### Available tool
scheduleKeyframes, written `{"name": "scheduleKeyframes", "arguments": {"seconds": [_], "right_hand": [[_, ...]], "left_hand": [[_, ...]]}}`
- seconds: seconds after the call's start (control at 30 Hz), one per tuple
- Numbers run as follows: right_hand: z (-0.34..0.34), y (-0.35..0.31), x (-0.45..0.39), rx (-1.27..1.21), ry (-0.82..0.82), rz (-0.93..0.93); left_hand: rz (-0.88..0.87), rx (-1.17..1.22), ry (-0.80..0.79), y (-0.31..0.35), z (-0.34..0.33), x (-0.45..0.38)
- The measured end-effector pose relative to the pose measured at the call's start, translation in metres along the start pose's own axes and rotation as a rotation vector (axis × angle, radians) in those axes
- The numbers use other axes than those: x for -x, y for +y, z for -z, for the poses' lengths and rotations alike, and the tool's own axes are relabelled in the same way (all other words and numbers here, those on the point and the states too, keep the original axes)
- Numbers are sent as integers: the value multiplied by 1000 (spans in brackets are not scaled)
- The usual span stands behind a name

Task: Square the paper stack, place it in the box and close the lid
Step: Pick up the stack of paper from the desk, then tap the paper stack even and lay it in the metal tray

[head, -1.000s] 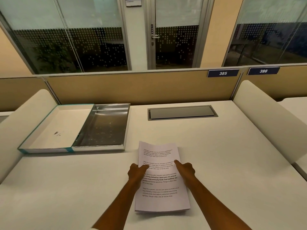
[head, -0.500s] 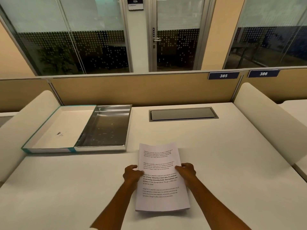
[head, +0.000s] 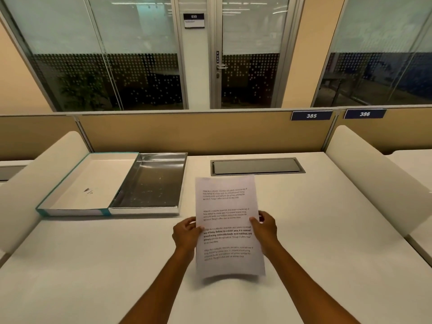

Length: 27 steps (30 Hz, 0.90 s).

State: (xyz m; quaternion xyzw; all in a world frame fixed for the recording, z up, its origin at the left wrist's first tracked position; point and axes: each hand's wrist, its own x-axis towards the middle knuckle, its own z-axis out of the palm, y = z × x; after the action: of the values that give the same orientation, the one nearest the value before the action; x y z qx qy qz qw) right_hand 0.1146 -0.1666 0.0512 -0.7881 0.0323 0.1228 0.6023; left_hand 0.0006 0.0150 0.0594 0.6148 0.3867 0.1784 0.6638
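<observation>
A stack of printed white paper [head: 228, 206] is lifted off the desk and tilted up toward me, its lower edge just above the desktop. My left hand [head: 187, 233] grips its left edge and my right hand [head: 265, 230] grips its right edge, thumbs on the front. To the left at the back lies the open box: a shiny silver tray [head: 152, 183] with nothing in it, and joined on its left the flat lid [head: 91, 183], white inside with a teal rim.
A white desk [head: 327, 230] with a grey cable hatch [head: 257, 166] behind the paper. Padded white dividers stand at the left [head: 35, 183] and right [head: 374, 178]. A tan partition [head: 187, 132] closes the back edge.
The stack lay flat on the desk with both hands on its sides. Now both hands have raised it and tipped it upright.
</observation>
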Motion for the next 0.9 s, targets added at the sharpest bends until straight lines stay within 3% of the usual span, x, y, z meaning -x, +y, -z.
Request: {"name": "scheduleKeyframes", "arguments": {"seconds": [0.27, 0.47, 0.67, 0.9], "right_hand": [[9, -2, 30, -90, -9, 269], [13, 12, 47, -103, 2, 292], [13, -16, 53, -206, 0, 356], [4, -65, 54, -317, 152, 307]], "left_hand": [[-240, 39, 22, 2, 6, 21], [-243, 4, -12, -7, 9, 30], [-294, 77, -107, 27, -4, 38], [-173, 223, 56, 76, -21, 41]]}}
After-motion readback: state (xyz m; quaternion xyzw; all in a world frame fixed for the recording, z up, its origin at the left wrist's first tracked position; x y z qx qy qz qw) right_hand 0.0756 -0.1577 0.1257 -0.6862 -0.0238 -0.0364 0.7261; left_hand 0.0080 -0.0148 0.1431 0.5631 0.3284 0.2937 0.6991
